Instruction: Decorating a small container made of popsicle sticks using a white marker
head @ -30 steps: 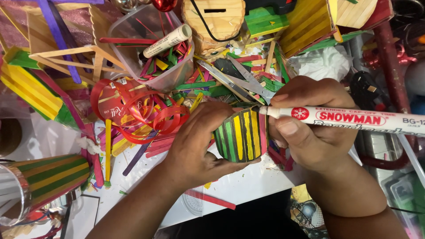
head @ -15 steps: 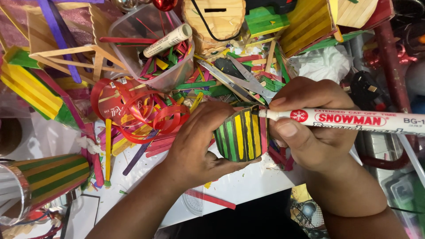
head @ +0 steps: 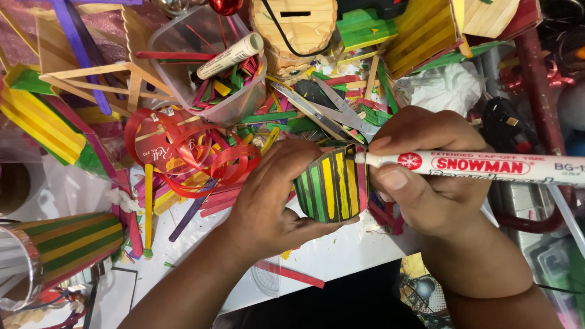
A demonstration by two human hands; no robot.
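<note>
The left hand [head: 268,195] wraps around a small round holder of green, yellow and pink craft sticks [head: 332,186], fingers curled on its near side, steadying it just above the white tabletop [head: 341,253] at the centre of the view. The right hand [head: 426,176] pinches a white marker pen with a red emblem [head: 481,167] between thumb and fingertips, its tip touching the holder's upper right rim. The step in hand appears to be inking the dark lines between sticks; the next stroke would call for a slight turn of the holder while the tip stays on a seam. At the near left lies a striped green-and-yellow stick cylinder with a clear lining [head: 58,247]. Beyond the hands sit a coil of red curling ribbon [head: 189,152], a pair of steel scissors [head: 329,113], and a clear plastic tub of coloured stick offcuts [head: 207,67] with a second white marker [head: 230,56] propped across it.
</note>
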